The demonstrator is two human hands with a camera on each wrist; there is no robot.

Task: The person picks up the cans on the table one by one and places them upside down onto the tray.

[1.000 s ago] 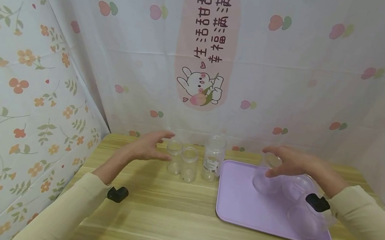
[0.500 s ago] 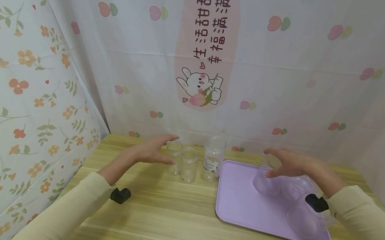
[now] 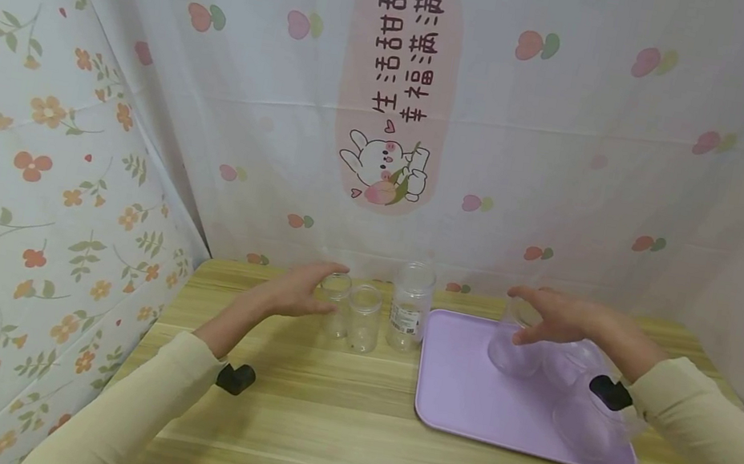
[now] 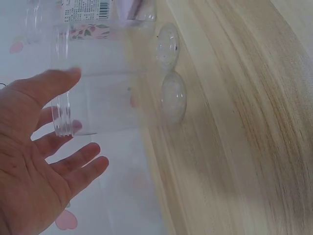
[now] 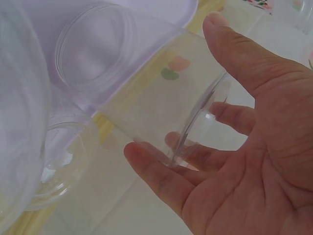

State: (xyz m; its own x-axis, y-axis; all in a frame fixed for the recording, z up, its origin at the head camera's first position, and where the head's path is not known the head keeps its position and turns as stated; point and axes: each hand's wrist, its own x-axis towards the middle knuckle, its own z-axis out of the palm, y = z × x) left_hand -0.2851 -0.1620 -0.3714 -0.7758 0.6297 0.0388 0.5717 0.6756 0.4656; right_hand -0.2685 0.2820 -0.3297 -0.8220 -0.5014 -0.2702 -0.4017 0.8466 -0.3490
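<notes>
Curving wide around the mouth of a small clear jar [image 3: 338, 326], the left hand [image 3: 293, 291] is near the back edge of the wooden table [image 3: 312, 425]. I cannot tell if its fingertips touch the jar. A second small jar [image 3: 363, 330] stands just beside it, and a tall jar with a label [image 3: 405, 322] is near the left edge of the purple tray [image 3: 463, 396]. The right hand [image 3: 566, 318] is wide too, around the top of a big clear jar [image 3: 509, 357] near the tray's back edge; touching or not, I cannot tell. The left fingers might tip the second small jar, since the two stand so close, and a crooked pull on the right might knock the big one over
</notes>
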